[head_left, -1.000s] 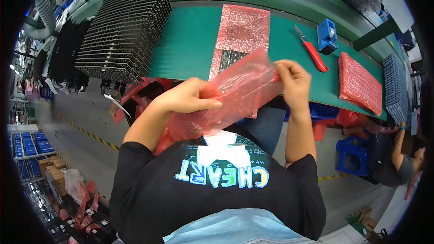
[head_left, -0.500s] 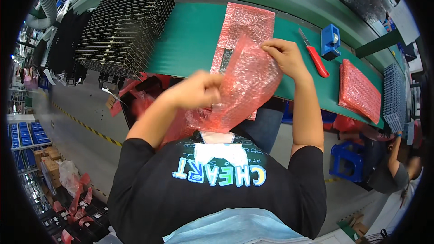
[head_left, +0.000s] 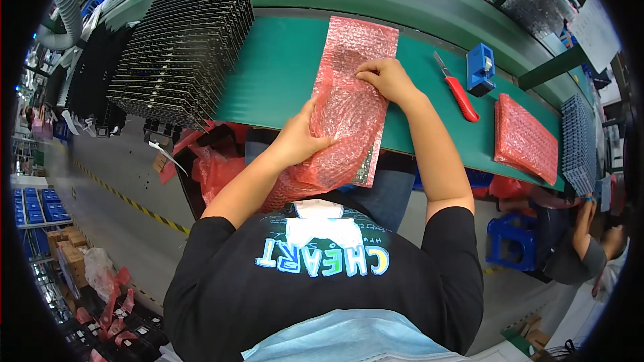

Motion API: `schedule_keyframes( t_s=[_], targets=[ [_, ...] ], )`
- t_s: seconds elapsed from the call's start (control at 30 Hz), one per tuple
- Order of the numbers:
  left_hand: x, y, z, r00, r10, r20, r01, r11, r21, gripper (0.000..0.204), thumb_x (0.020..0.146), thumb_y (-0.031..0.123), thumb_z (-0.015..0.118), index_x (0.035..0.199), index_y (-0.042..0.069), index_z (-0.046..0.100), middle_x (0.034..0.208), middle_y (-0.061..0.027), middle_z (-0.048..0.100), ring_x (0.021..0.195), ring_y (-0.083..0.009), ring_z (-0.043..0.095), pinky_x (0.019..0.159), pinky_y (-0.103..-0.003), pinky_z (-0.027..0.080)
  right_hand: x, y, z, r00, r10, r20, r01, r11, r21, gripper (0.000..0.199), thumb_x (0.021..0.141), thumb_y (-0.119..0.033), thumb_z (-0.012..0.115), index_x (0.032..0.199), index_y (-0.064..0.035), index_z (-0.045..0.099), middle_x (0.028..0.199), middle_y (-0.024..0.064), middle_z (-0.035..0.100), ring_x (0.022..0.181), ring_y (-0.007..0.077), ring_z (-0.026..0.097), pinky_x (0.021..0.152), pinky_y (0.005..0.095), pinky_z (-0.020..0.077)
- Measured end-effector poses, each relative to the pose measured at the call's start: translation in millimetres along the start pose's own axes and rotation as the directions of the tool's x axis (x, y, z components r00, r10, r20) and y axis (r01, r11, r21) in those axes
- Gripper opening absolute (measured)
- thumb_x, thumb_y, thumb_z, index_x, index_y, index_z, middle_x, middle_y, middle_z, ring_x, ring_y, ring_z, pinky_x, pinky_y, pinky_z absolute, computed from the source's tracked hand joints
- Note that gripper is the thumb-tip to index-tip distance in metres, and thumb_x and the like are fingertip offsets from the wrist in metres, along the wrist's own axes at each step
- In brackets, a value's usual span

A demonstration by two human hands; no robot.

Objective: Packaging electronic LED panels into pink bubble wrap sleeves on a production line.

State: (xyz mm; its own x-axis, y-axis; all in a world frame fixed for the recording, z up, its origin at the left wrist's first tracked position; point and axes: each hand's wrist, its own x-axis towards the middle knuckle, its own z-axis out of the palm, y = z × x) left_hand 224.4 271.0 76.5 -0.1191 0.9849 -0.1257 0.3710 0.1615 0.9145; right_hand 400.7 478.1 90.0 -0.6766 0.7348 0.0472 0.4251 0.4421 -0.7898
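A sheet of pink bubble wrap (head_left: 343, 110) lies folded over a dark flat piece (head_left: 348, 60), which shows only dimly through the film. Beneath them another pink bubble-wrap layer (head_left: 362, 30) rests on the green bench top. My right hand (head_left: 389, 80) pinches the upper part of the wrap between thumb and fingers. At the wrap's left edge my left hand (head_left: 295, 139) grips it, thumb on top and fingertips partly hidden. A grey patterned strip (head_left: 364, 171) peeks out at the lower right of the wrap. The loose lower end hangs toward my body.
Stacked black metal frames (head_left: 178, 53) stand at the left of the green bench (head_left: 272, 60). To the right lie a red-handled knife (head_left: 461, 97), a blue tape dispenser (head_left: 480, 70), a pile of pink bubble-wrap bags (head_left: 525, 139) and a grey-blue stack (head_left: 579, 141). Another person (head_left: 580, 255) sits beyond a blue stool (head_left: 512, 238).
The raised wrap has come down flat over the dark piece. My right hand has moved left and lower with it; my left hand, blurred before, now rests on the wrap's left edge.
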Motion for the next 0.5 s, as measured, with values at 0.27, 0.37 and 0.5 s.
schedule_keyframes(
  t_s=[0.27, 0.37, 0.5],
  targets=[
    [-1, -1, 0, 0.999, 0.035, -0.006, -0.034, 0.998, 0.048, 0.090, 0.074, 0.008, 0.080, 0.150, -0.001, 0.031, 0.137, -0.0259, 0.053, 0.112, -0.0305, 0.062, 0.092, -0.035, 0.051, 2, 3, 1, 0.999, 0.021, 0.026, -0.021, 1.000, -0.008, 0.013, 0.083, -0.012, 0.073, 0.094, -0.0044, 0.073, 0.077, 0.0024, 0.069, 0.064, 0.0134, 0.057, 0.063, 0.0272, 0.0476],
    [-2, 5, -1, 0.998, -0.061, 0.013, 0.061, 0.998, -0.024, 0.089, 0.073, 0.005, 0.079, 0.149, 0.000, 0.034, 0.140, -0.0235, 0.050, 0.124, -0.0311, 0.055, 0.103, -0.036, 0.046, 4, -4, 0, 0.989, 0.145, 0.031, -0.140, 0.983, -0.121, 0.016, 0.082, -0.016, 0.076, 0.093, -0.0064, 0.068, 0.073, 0.0021, 0.066, 0.066, 0.0170, 0.060, 0.067, 0.0310, 0.0489],
    [-2, 6, -1, 0.998, -0.056, 0.009, 0.056, 0.998, -0.026, 0.089, 0.073, 0.005, 0.079, 0.149, -0.001, 0.034, 0.140, -0.0235, 0.051, 0.124, -0.0310, 0.055, 0.103, -0.036, 0.046, 16, 5, 3, 0.978, 0.208, -0.009, -0.207, 0.969, -0.138, 0.019, 0.083, -0.019, 0.076, 0.093, -0.0097, 0.064, 0.070, 0.0016, 0.063, 0.065, 0.0193, 0.060, 0.068, 0.0324, 0.0488]
  ],
)
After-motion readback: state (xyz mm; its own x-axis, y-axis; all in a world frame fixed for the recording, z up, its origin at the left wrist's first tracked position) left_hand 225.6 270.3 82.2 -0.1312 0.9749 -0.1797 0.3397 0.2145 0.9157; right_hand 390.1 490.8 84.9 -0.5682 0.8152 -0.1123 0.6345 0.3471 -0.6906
